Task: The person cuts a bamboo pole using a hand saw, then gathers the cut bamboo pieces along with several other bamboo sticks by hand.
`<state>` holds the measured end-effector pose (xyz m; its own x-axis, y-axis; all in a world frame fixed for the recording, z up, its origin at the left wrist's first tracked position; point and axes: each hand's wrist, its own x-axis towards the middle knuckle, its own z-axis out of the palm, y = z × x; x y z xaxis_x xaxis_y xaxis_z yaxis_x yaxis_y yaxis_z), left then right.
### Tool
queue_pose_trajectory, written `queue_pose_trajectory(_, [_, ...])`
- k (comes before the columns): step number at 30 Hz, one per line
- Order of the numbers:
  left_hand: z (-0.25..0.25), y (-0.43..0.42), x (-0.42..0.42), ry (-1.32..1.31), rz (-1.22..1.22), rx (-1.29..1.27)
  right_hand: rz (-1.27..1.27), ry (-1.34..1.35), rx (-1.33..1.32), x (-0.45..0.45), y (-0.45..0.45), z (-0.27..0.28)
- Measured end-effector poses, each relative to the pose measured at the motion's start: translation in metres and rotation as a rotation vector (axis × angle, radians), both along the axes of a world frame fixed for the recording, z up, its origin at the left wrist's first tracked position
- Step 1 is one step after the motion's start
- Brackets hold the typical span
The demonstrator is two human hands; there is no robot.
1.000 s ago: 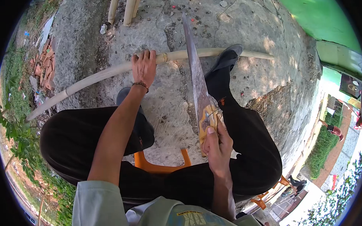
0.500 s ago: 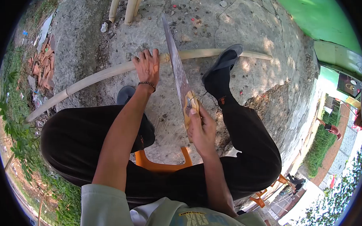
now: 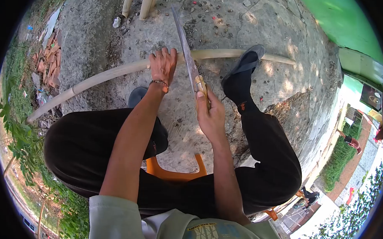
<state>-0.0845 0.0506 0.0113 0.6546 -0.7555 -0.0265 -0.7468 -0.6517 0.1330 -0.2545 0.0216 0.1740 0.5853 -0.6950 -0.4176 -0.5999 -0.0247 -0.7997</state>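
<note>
While your left hand [image 3: 163,66] is gripping a long, pale, gently curving bamboo pole [image 3: 109,74] from above, its fingers are lying close together and curling over the far side; where its thumb is resting, I cannot tell. A bracelet of dark round beads [image 3: 160,82] is circling that wrist. The pole is stretching across the grey, cracked concrete ground [image 3: 178,107] before you, its left end reaching toward green leafy plants [image 3: 24,157]. Your right foot, wearing a dark strapped sandal [image 3: 250,60], is lying across the pole, to the right of both hands.

Your right hand [image 3: 209,112] is clasping a handsaw [image 3: 183,39] with a long, tapering metal blade and a yellow-brown handle [image 3: 200,83]; its fingers are wrapping the handle, the thumb lying along the upper face. The blade is pointing away from you and crossing over the pole just right of your left hand; whether its teeth are touching the bamboo, I cannot tell.

An orange plastic stool [image 3: 176,174] is showing between your black-trousered legs [image 3: 87,148]. Broken reddish-brown pieces [image 3: 50,61] are lying in a heap at the left.
</note>
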Motion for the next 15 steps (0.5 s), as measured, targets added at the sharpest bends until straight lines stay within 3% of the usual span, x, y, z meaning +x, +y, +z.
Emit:
queue_pose_trajectory(4, [0.001, 0.0, 0.006, 0.01, -0.083, -0.006, 0.042, 0.095, 0.002, 0.003, -0.004, 0.015])
queue_pose_trajectory(8, [0.001, -0.007, 0.016, 0.094, 0.03, -0.041, 0.087, 0.094, -0.082, -0.006, 0.003, 0.002])
queue_pose_trajectory(10, [0.002, -0.014, 0.043, 0.454, -0.07, 0.127, 0.097, 0.088, -0.106, -0.004, 0.008, 0.0])
queue_pose_trajectory(12, [-0.015, -0.008, 0.03, 0.369, -0.126, 0.052, 0.102, 0.094, -0.139, -0.01, 0.011, 0.007])
queue_pose_trajectory(14, [-0.019, 0.004, 0.019, 0.095, -0.169, -0.254, 0.097, 0.232, -0.007, -0.023, 0.014, 0.024])
queue_pose_trajectory(15, [-0.019, 0.0, 0.021, 0.107, -0.148, -0.226, 0.099, 0.23, -0.011, -0.036, 0.02, 0.028])
